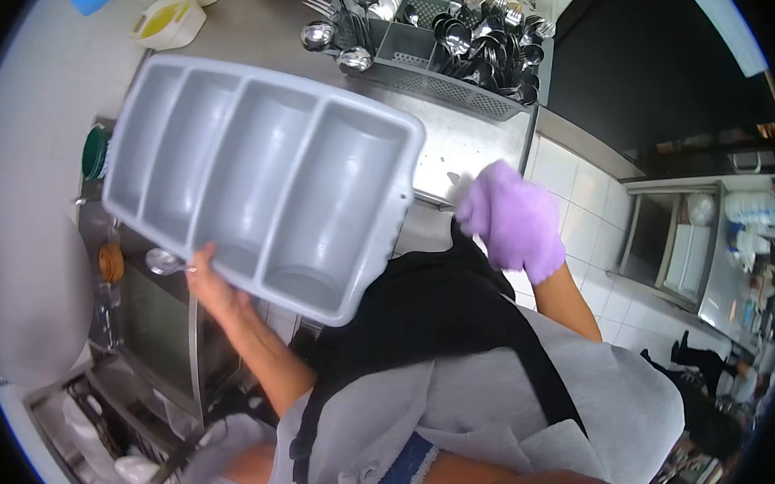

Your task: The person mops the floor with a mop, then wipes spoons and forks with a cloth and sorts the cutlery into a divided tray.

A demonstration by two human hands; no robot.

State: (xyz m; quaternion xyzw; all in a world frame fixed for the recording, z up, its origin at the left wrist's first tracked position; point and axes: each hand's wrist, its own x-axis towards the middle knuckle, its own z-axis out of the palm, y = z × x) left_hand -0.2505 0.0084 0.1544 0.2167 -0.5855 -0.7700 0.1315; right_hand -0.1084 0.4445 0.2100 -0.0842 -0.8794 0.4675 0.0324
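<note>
A grey plastic cutlery tray [299, 172] with several long, rounded compartments is tilted up in front of me, and no cutlery shows inside it. My left hand [217, 288] grips its lower left edge, fingers closed around the rim. A metal spoon [163, 261] points out to the left of those fingers; whether the hand holds it too, I cannot tell. To the right of the tray, a purple cloth [515, 221] covers my right hand [536, 268], which is closed around it and apart from the tray. The cloth hides the fingers.
A grey perforated cutlery basket [449, 83] full of forks and spoons stands on the metal counter [462, 149]. Several ladles [355, 59] lie at its left. A white tub [170, 23] with yellow contents is at upper left. Shelving [671, 242] stands on the right, over white floor tiles [590, 216].
</note>
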